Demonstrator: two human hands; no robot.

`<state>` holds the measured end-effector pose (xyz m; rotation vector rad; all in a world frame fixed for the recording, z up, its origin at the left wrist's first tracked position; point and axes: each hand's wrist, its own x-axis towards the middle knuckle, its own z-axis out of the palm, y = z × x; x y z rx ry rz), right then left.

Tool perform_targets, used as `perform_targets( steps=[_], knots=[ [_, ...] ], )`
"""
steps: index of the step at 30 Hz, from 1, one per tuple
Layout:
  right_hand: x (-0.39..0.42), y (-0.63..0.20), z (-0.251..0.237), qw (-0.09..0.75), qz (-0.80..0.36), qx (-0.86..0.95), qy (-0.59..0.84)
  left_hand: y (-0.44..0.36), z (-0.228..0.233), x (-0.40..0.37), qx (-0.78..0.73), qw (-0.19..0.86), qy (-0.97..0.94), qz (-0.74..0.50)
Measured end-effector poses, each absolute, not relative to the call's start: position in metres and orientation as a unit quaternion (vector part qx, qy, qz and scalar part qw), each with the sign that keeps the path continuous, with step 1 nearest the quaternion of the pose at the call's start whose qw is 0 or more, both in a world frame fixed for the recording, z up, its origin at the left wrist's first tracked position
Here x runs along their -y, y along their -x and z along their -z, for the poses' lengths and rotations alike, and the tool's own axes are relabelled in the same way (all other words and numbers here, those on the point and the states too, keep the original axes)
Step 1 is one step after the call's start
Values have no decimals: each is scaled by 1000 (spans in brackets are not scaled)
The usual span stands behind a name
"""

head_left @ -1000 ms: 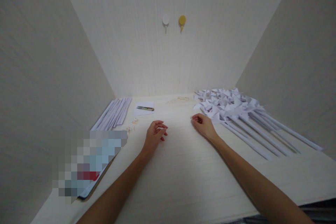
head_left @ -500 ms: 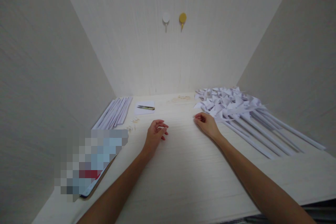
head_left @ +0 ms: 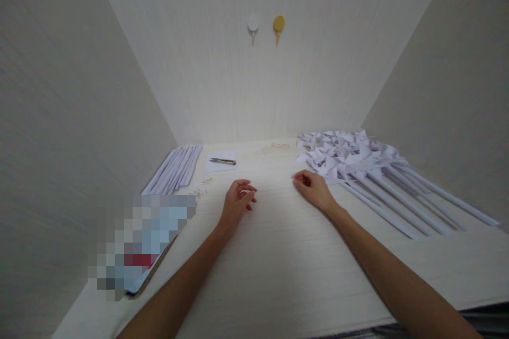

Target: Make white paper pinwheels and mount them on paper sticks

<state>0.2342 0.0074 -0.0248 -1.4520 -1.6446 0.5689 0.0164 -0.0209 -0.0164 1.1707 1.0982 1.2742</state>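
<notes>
My left hand (head_left: 236,202) rests on the pale wooden table (head_left: 278,254) near its middle, fingers loosely curled and holding nothing. My right hand (head_left: 314,188) lies a little to the right, also loosely curled and empty, its fingertips close to the near edge of a heap of white paper pinwheels (head_left: 342,153) on rolled paper sticks (head_left: 401,196).
A bundle of white rolled paper sticks (head_left: 177,168) lies at the back left. Small scissors (head_left: 222,161) sit on a white sheet behind my left hand, with tiny pale bits (head_left: 203,186) nearby. A blurred flat object (head_left: 139,243) lies at left. Two wall hooks (head_left: 266,24) hang above.
Both hands stay in nearly the same place on the table. The view has tilted slightly, so everything sits a little higher in the frame.
</notes>
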Motion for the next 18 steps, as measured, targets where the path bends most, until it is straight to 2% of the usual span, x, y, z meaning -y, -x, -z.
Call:
perform_targets(
  steps=[13,18],
  knots=[
    [-6,-226,24,442,-250,662,551,-18,16,20,-462,522,-489,-525],
    [-14,-185,16,462,-316,665,494,-19,17,19,-460,520,-489,-527]
  ],
)
